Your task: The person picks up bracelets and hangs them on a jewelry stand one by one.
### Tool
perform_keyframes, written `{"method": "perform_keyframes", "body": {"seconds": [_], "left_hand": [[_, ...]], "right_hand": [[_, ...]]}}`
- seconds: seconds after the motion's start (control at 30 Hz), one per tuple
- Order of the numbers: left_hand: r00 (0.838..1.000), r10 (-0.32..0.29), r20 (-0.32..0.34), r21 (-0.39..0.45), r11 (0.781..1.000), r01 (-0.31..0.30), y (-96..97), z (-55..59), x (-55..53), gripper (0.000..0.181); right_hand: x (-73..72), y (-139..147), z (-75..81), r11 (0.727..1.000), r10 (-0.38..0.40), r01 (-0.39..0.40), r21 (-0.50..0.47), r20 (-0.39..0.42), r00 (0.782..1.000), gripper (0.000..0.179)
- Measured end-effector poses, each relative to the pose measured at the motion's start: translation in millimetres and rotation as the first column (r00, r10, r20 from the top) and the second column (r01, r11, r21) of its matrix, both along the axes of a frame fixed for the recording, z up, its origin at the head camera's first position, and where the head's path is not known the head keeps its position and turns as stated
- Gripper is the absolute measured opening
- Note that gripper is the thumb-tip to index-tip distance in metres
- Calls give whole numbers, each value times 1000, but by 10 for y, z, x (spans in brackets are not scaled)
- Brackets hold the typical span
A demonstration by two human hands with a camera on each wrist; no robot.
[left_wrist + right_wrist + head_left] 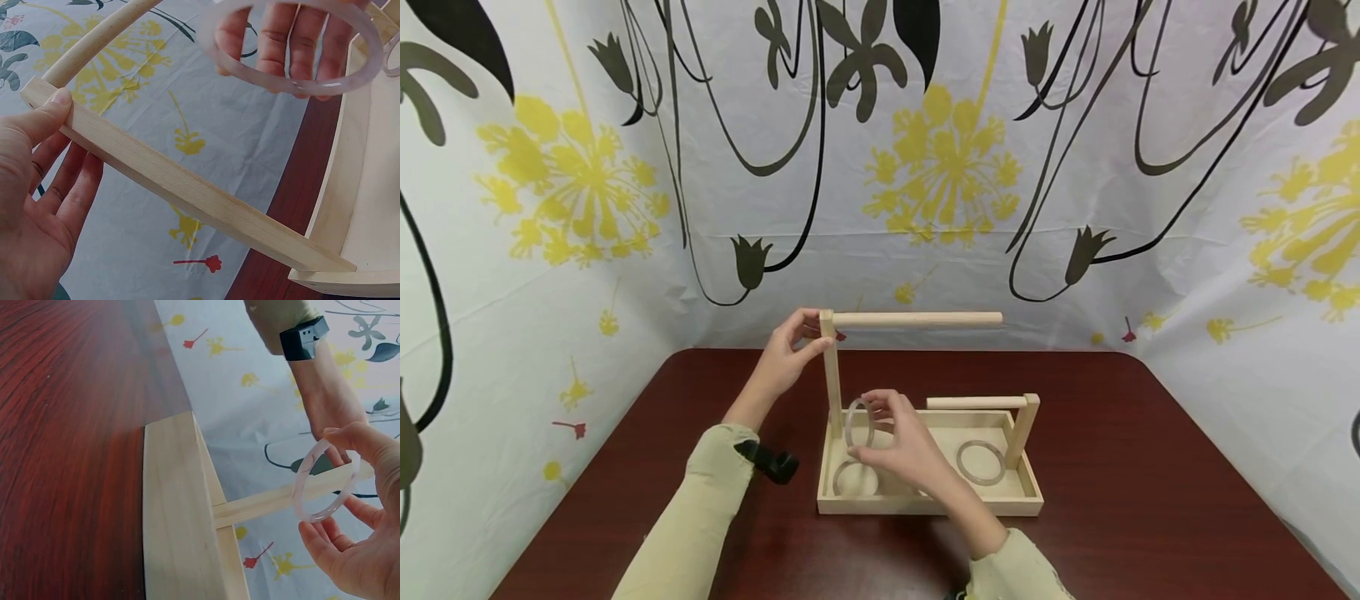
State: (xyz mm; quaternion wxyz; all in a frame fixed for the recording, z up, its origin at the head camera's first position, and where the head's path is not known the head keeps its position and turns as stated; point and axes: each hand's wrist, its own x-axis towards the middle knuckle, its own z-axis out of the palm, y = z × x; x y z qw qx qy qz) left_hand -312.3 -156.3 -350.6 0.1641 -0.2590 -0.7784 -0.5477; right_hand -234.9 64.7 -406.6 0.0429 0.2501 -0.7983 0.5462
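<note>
My left hand [785, 354] grips the top of the tall wooden post [832, 379], thumb on one side and fingers behind, as the left wrist view shows. A round wooden bar [917, 319] runs rightward from that post top. My right hand [906, 442] holds a pale translucent bangle [299, 487] upright between thumb and fingertips, in front of the post. Below, in the shallow wooden tray [925, 505], lie a bangle [836, 481] at the left, partly behind my right hand, and another bangle [958, 463] at the right.
A shorter post [1024, 429] with its own bar [973, 402] pointing left rises from the tray's right end. The tray stands on a dark red table [1112, 467]. Behind and beside the table hangs a white flower-printed cloth [850, 208].
</note>
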Motion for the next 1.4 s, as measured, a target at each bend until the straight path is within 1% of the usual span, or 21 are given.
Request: {"method": "perform_keyframes", "body": {"seconds": [0.13,0.43,0.7,0.83,1.1,1.4], "left_hand": [[1000,-1,4,-2,1000,1,1,5,9,33],[1000,0,-8,5,1000,0,-1,-2,-5,32],[1000,5,19,4,1000,-5,8,-1,6,33],[1000,5,18,6,1000,-5,-2,2,4,32],[1000,1,19,12,1000,-1,1,12,-6,33],[1000,-4,22,9,1000,4,-9,1,2,33]], "right_hand": [[15,4,56,1000,-4,4,-5,10,1000,67],[26,15,167,1000,9,-9,-22,-1,1000,67],[21,61,219,1000,-26,26,-10,-22,999,66],[10,95,266,999,-37,36,-14,-24,999,66],[-17,154,330,997,-37,34,-75,-45,998,65],[-36,240,385,995,-55,52,-84,-30,998,66]]}}
